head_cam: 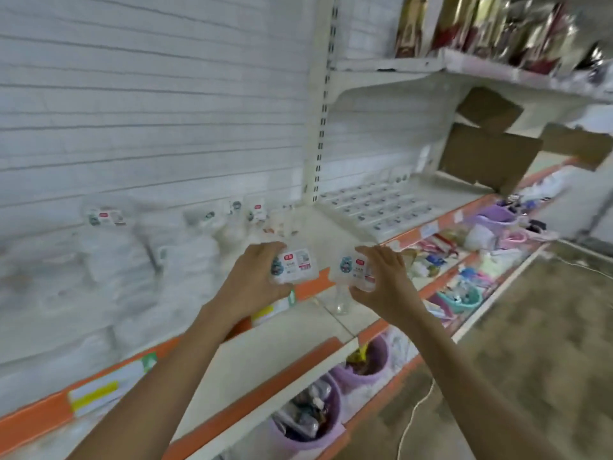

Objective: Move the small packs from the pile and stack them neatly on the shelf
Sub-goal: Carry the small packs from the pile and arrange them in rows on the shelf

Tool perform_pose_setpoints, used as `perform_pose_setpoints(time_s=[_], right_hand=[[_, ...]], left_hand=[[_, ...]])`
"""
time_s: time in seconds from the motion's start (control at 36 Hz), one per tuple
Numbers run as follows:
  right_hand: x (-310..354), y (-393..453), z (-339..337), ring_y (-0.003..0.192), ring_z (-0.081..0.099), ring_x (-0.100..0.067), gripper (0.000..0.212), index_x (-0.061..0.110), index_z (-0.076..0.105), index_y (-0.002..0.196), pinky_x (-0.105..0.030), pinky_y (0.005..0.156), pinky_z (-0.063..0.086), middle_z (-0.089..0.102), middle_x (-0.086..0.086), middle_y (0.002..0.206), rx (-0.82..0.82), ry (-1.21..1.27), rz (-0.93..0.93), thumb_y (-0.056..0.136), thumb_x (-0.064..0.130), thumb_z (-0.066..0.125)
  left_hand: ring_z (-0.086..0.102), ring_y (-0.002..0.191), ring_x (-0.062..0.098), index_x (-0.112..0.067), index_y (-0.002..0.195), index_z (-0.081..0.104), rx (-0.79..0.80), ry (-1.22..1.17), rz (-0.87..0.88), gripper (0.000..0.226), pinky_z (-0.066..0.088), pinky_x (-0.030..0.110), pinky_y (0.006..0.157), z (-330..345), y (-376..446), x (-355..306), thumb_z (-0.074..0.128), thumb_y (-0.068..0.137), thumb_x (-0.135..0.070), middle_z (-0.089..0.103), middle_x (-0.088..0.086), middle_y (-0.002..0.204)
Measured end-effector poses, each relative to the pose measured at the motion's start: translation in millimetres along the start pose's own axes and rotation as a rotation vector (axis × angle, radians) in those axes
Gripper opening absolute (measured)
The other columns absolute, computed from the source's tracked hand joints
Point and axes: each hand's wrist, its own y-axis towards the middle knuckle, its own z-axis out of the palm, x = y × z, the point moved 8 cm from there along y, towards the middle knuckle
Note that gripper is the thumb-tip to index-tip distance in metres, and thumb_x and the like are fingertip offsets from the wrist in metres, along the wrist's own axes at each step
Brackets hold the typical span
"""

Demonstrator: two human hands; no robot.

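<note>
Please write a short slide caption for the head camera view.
Each hand, left and right, holds one small pack before the shelf.

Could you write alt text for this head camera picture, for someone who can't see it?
A person's left hand and right hand each hold a small pack before a white shelf, with neat rows of packs laid to the right.

Shop: slotted retail shelving [391,207], orange price-strip edges [318,283] (labels attached), stocked goods [481,24].

White small packs [297,265] with red-and-blue labels, orange shelf edge [311,287], purple baskets [306,423], brown cardboard [484,154]
</note>
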Motion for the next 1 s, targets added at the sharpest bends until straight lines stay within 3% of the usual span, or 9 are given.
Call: perform_pose_setpoints(time_s=[0.08,0.19,0.36,0.53,0.72,0.92,1.0], right_hand=[[-59,-20,-22,0.118,0.035,-0.027,0.070,0.015,0.044,0.134,-0.041,0.096,0.043,0.042,-0.010,0.128,-0.005,-0.011,0.081,0.072,0.021,0.075],[-126,-45,-42,0.120,0.035,-0.024,0.069,0.017,0.042,0.136,-0.034,0.094,0.043,0.039,-0.006,0.131,0.013,-0.020,0.152,0.074,0.024,0.073],[-199,-66,-58,0.119,0.034,-0.020,0.070,0.017,0.040,0.137,-0.030,0.094,0.039,0.039,-0.003,0.132,0.056,-0.025,0.202,0.075,0.028,0.071],[-241,-53,-63,0.119,0.034,-0.017,0.070,0.019,0.038,0.137,-0.027,0.095,0.037,0.039,-0.001,0.133,0.079,-0.009,0.202,0.076,0.031,0.070],[-275,11,-57,0.123,0.031,-0.020,0.071,0.023,0.033,0.140,-0.031,0.095,0.037,0.035,-0.001,0.138,0.121,0.011,0.166,0.078,0.032,0.067],[-296,130,-49,0.124,0.030,-0.020,0.072,0.023,0.032,0.141,-0.033,0.098,0.036,0.036,-0.001,0.137,0.181,0.007,0.023,0.079,0.032,0.068],[-304,185,-44,0.125,0.030,-0.021,0.073,0.023,0.034,0.140,-0.032,0.098,0.034,0.036,0.000,0.139,0.190,0.003,-0.031,0.077,0.031,0.069]], left_hand=[[0.044,0.114,0.022,-0.014,0.132,0.041,0.062,-0.096,-0.023,0.074,0.039,0.028,0.090,51,22,-43,0.075,0.068,-0.029,0.048,0.006,0.121],[0.049,0.105,0.021,-0.018,0.123,0.044,0.114,-0.198,-0.077,0.080,0.046,0.032,0.082,113,48,-81,0.065,0.051,-0.046,0.053,0.005,0.112],[0.048,0.105,0.016,-0.017,0.122,0.046,0.137,-0.243,-0.075,0.073,0.039,0.025,0.079,170,73,-129,0.069,0.058,-0.043,0.052,0.003,0.116],[0.048,0.108,0.013,-0.012,0.127,0.045,0.151,-0.190,-0.050,0.066,0.032,0.017,0.080,201,111,-150,0.077,0.071,-0.026,0.050,0.004,0.125],[0.045,0.118,0.017,-0.011,0.130,0.045,0.095,-0.096,-0.050,0.069,0.030,0.016,0.087,212,180,-141,0.077,0.072,-0.032,0.046,0.005,0.127],[0.043,0.120,0.019,-0.012,0.136,0.041,0.002,0.007,-0.134,0.075,0.031,0.022,0.094,204,282,-93,0.073,0.075,-0.040,0.041,0.005,0.133],[0.045,0.115,0.019,-0.011,0.135,0.041,-0.044,0.030,-0.185,0.072,0.036,0.024,0.089,198,323,-66,0.072,0.076,-0.038,0.040,0.007,0.134]])
